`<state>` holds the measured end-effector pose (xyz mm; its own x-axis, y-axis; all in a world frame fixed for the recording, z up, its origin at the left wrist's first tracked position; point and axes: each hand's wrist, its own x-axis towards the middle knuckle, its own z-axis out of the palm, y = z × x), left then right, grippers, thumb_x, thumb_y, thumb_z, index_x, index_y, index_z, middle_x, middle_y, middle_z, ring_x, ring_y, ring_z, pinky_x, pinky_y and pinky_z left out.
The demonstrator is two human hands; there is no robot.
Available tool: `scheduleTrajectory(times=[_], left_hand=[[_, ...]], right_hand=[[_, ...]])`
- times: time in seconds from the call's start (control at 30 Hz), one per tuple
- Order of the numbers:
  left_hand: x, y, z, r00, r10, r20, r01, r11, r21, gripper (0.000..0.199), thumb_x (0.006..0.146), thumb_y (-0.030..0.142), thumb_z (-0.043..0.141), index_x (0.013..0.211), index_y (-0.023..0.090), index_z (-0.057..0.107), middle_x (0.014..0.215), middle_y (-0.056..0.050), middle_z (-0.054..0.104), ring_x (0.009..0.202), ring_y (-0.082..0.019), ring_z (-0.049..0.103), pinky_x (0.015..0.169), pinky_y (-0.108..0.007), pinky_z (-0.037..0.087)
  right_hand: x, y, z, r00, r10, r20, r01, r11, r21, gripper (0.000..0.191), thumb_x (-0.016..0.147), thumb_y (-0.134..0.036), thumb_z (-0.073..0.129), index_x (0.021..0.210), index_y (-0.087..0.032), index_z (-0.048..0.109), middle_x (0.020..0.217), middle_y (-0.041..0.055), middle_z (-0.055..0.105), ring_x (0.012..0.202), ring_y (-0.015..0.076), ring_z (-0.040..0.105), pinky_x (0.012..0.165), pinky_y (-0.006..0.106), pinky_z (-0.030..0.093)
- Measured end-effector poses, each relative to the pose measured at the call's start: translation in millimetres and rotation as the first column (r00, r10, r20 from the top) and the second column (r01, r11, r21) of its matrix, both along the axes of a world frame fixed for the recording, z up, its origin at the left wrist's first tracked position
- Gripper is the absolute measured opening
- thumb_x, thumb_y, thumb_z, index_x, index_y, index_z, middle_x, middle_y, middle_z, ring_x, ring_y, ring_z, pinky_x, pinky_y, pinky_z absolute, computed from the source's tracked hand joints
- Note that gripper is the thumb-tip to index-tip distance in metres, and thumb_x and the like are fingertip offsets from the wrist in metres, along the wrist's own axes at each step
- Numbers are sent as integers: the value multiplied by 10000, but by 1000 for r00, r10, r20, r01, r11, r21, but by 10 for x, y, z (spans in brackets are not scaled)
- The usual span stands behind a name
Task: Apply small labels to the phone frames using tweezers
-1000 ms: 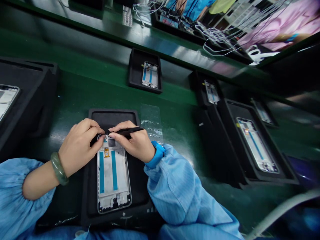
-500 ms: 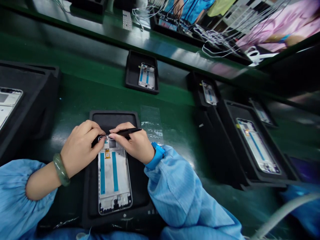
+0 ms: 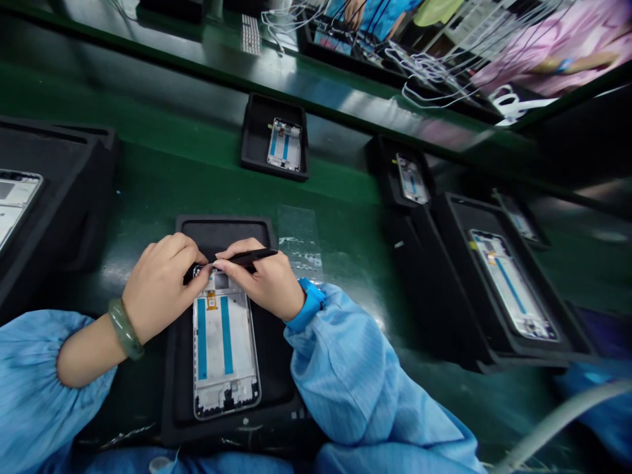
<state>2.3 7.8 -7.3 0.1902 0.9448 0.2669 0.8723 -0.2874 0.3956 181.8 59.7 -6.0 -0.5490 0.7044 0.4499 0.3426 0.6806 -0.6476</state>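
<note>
A phone frame (image 3: 239, 342) with two blue strips lies in a black tray (image 3: 175, 395) in front of me. My left hand (image 3: 160, 283) is closed at the frame's top left corner, thumb and fingers pinched; what they hold, if anything, is too small to make out. In my right hand (image 3: 264, 280) is a black pen-like tool (image 3: 254, 257), its tip at the frame's top edge close to my left thumb. The fingertips of both hands almost meet there.
A clear plastic sheet (image 3: 299, 237) lies right of the tray. Behind is a small tray (image 3: 251, 148) with another frame. Stacked trays (image 3: 444, 289) stand on the right, more (image 3: 64, 178) on the left. Cables (image 3: 429, 76) and people are beyond the ledge.
My left hand has shifted very slightly to the right, its thumb nearer the tool's tip. The far person's arm in pink has moved. The whole view has shifted a little.
</note>
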Motion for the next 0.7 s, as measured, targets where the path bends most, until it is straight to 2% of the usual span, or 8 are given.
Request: scheduleTrajectory(times=[0.2, 0.33, 0.43, 0.57, 0.7], left_hand=[[46, 14, 37, 996, 25, -91, -22, 999, 40, 127, 848, 226, 495, 743, 197, 559, 811, -37, 596, 744, -199, 538, 667, -370, 428], [23, 4, 44, 999, 17, -39, -17, 1000, 1, 130, 863, 240, 497, 780, 189, 583, 864, -42, 607, 809, -205, 562, 723, -379, 445], [-31, -31, 49, 999, -20, 27, 21, 998, -56, 148, 885, 272, 478, 865, 187, 598, 925, -47, 598, 877, -205, 567, 790, -387, 460], [-92, -90, 41, 995, -84, 51, 88, 992, -91, 224, 872, 337, 512, 1032, 193, 576, 1048, -61, 574, 959, -216, 553, 842, -402, 464], [-95, -114, 21, 995, -95, 20, 96, 992, -82, 257, 871, 357, 514, 1058, 186, 552, 1073, -76, 571, 986, -232, 544, 861, -425, 457]], right_hand=[[3, -6, 19, 1000, -18, -16, 17, 998, -58, 137, 860, -334, 602, 888, -201, 625, 887, 21, 701, 822, 142, 682, 761, 246, 554], [-1, 13, 30, 980, -98, -173, 51, 965, -259, 132, 836, -317, 627, 868, -190, 611, 883, 29, 685, 777, 131, 685, 661, 219, 571], [-9, 34, 32, 977, -48, -209, -28, 938, -344, 135, 825, -307, 640, 874, -186, 606, 886, 21, 671, 765, 121, 681, 652, 210, 575], [-13, 44, 38, 992, 13, -127, -55, 941, -334, 125, 836, -306, 623, 883, -191, 611, 886, 13, 657, 767, 119, 673, 685, 223, 577], [-21, 38, 51, 999, 9, -43, -20, 963, -269, 99, 845, -289, 609, 888, -200, 615, 897, 11, 665, 791, 127, 672, 725, 237, 570]])
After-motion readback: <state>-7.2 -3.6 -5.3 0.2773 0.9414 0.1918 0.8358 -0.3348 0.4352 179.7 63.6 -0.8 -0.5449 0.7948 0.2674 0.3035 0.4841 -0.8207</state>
